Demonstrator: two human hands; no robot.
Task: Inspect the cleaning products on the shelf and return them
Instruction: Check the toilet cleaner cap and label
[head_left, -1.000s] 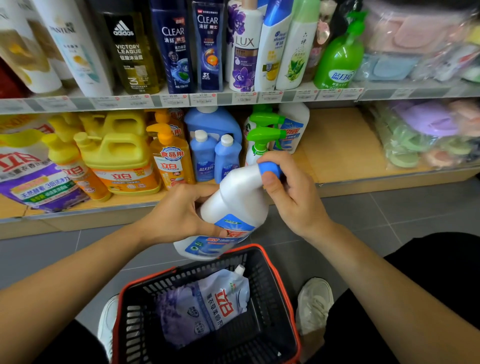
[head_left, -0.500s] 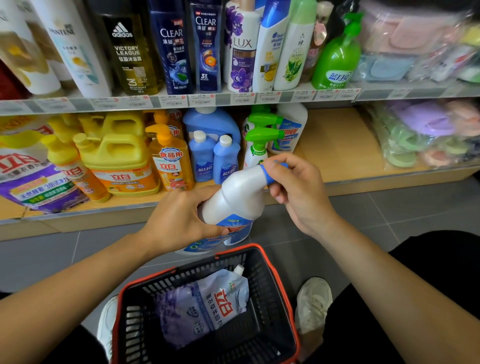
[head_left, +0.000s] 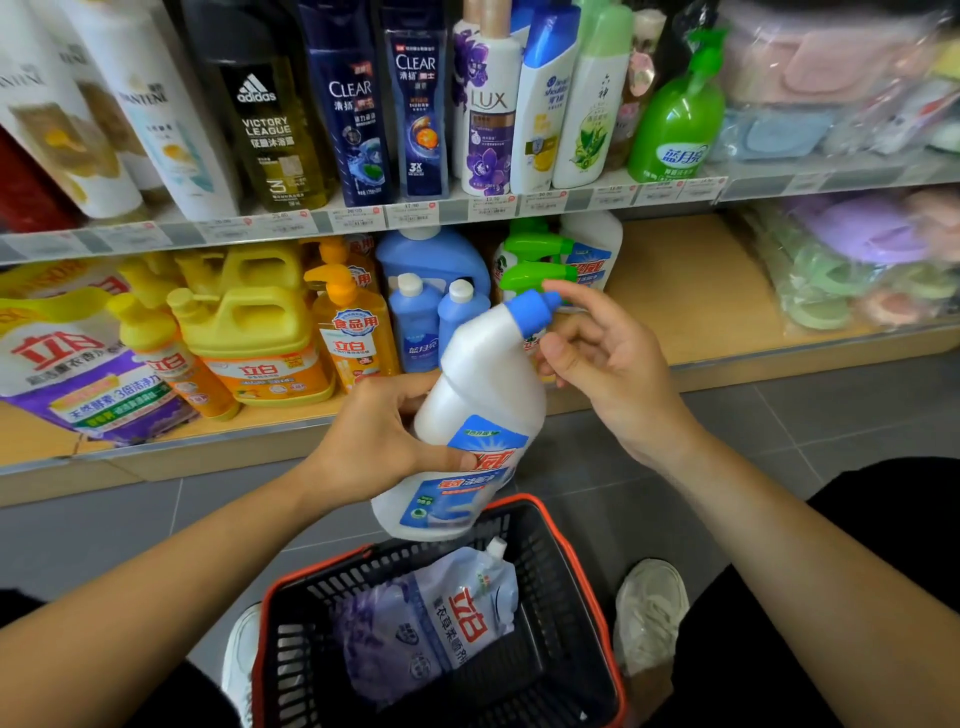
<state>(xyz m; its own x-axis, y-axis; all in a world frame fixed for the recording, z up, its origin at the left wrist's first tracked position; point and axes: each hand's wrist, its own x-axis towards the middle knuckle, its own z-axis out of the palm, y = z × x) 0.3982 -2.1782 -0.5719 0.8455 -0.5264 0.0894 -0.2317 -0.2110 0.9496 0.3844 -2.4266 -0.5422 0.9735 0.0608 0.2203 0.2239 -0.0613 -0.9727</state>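
Releasing cap (head_left: 535, 310), right hand (head_left: 610, 366) loosened, bottle (head_left: 480, 395) more upright

adidas bottle (head_left: 265, 130): you had "adidas VICTORY LEAGUE", "3"
left navy bottle (head_left: 353, 119): "CLEAR"
right navy bottle (head_left: 418, 104): "CLEAR", "3X"
purple-flower bottle (head_left: 488, 119): "LUX"
tall white bottle (head_left: 156, 119): "PANTENE"
basket pouch (head_left: 457, 618): "立白"
held bottle (head_left: 483, 395): label was unreadable for you
price tags (head_left: 358, 218): were blurred

Between the fingers of the left hand (head_left: 374, 447), the toilet-cleaner bottle (head_left: 483, 374) is white, with a blue cap (head_left: 535, 312) and a blue label (head_left: 457, 499) lettered in red. Beyond the fingers of the right hand (head_left: 608, 364), the trigger sprayers (head_left: 535, 260) are bright green. Left of the left fingers are yellow jugs (head_left: 249, 312). Below both, the basket (head_left: 545, 597) is black mesh, red-rimmed, and its refill pouch (head_left: 431, 623) is white and lavender.
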